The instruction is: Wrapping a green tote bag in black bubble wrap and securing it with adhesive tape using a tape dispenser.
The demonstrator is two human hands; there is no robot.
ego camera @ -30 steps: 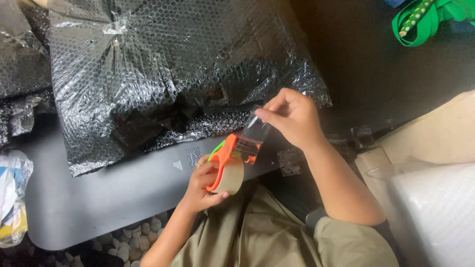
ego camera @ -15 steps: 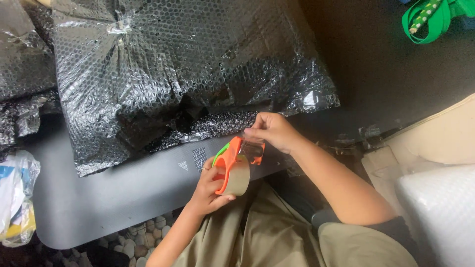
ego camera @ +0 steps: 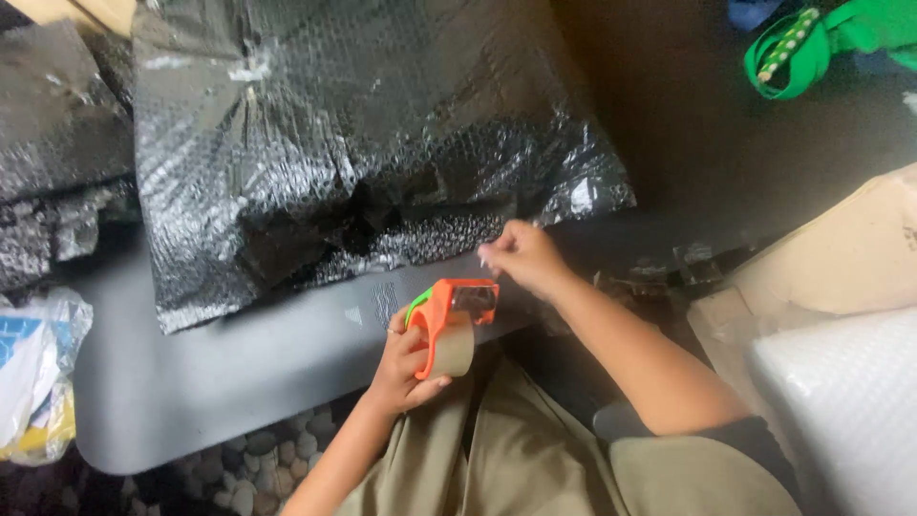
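My left hand (ego camera: 409, 368) grips an orange tape dispenser (ego camera: 449, 320) loaded with a brown tape roll, held just above the near edge of a grey table (ego camera: 239, 382). My right hand (ego camera: 523, 258) pinches the free end of the clear tape just above the dispenser's front. A big parcel wrapped in black bubble wrap (ego camera: 363, 143) lies on the table right behind both hands.
More black bubble wrap (ego camera: 53, 162) is piled at the left. A plastic bag (ego camera: 38, 373) sits at the left edge. A cardboard box (ego camera: 841, 258) and white bubble wrap (ego camera: 850, 401) stand at the right, a green strap (ego camera: 812, 48) at top right. Pebbles (ego camera: 239, 468) cover the floor.
My right hand has dropped from a raised position toward the dispenser, shortening the pulled tape. The dispenser in my left hand stays near the table edge.
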